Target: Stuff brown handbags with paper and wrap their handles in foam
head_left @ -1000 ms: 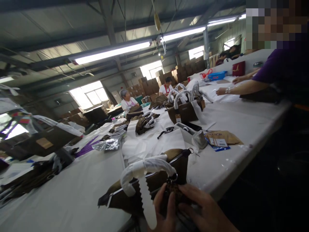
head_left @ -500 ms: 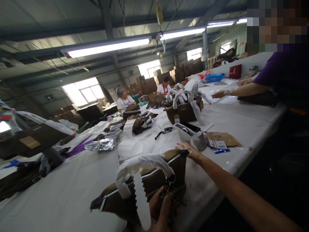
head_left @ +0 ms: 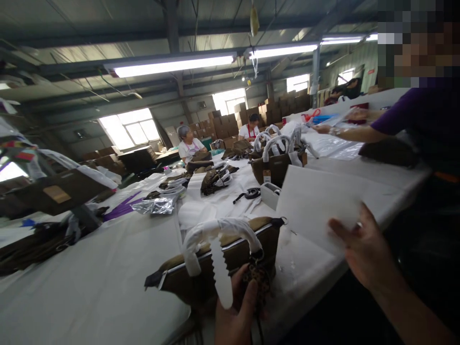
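A dark olive handbag [head_left: 179,286] stands on the white-covered table in front of me, its zip closed along the top. White wrapping covers its handle [head_left: 224,226], and a white strip with a toothed edge [head_left: 222,273] hangs from it. At the bag's near side, my left hand [head_left: 237,304] has thumb and fingers closed on a brown patterned bag charm [head_left: 258,280] below the handle ring. To the right, my right hand [head_left: 370,254] pinches the edge of a white sheet [head_left: 316,201], slightly blurred, held tilted above the table.
More handbags [head_left: 271,167] with wrapped handles stand farther back. A coiled black strap [head_left: 251,193] and a silvery plastic packet [head_left: 154,205] lie on the table [head_left: 100,287]. At right a co-worker's arm [head_left: 352,135] reaches over clear plastic. Another bag [head_left: 59,189] is at left.
My right hand has left the bag's far end and come back rightward, now with a white sheet that covers the brown packets and grey item. My left hand stays on the charm.
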`<state>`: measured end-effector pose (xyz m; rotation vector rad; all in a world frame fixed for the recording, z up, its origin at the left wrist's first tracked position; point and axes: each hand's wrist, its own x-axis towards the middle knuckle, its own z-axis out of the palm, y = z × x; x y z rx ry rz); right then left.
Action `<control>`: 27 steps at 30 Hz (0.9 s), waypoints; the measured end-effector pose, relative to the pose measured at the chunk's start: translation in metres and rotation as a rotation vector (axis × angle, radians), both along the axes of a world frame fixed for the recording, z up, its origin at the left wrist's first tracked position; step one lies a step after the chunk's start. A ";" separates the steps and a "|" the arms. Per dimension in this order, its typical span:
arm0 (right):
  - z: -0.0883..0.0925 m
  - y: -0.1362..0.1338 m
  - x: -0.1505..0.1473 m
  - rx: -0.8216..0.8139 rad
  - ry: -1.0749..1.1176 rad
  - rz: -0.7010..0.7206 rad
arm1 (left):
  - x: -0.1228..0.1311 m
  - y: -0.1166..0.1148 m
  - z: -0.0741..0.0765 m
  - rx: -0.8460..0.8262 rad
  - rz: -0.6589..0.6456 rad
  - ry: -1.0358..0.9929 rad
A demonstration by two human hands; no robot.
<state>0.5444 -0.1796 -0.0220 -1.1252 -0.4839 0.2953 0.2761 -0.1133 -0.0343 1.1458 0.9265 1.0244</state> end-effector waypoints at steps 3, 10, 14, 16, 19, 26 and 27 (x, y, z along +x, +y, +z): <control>-0.022 -0.068 0.003 -0.212 0.309 0.197 | -0.003 -0.004 0.003 0.010 -0.044 -0.018; -0.051 -0.119 -0.033 -0.635 0.323 0.629 | -0.012 -0.006 0.013 0.142 -0.126 0.225; -0.052 -0.090 -0.058 -0.515 0.179 0.871 | -0.013 -0.009 0.025 0.107 -0.214 0.179; -0.054 -0.073 -0.065 -0.474 0.148 0.880 | -0.012 -0.012 0.029 0.089 -0.228 0.136; -0.058 -0.052 -0.070 -0.425 0.099 0.871 | -0.012 -0.014 0.030 0.110 -0.195 0.113; -0.066 -0.037 -0.079 -0.436 0.072 0.899 | -0.012 -0.018 0.026 0.184 -0.054 0.154; -0.065 -0.036 -0.081 -0.412 0.091 0.895 | -0.009 -0.021 0.025 0.157 -0.057 0.113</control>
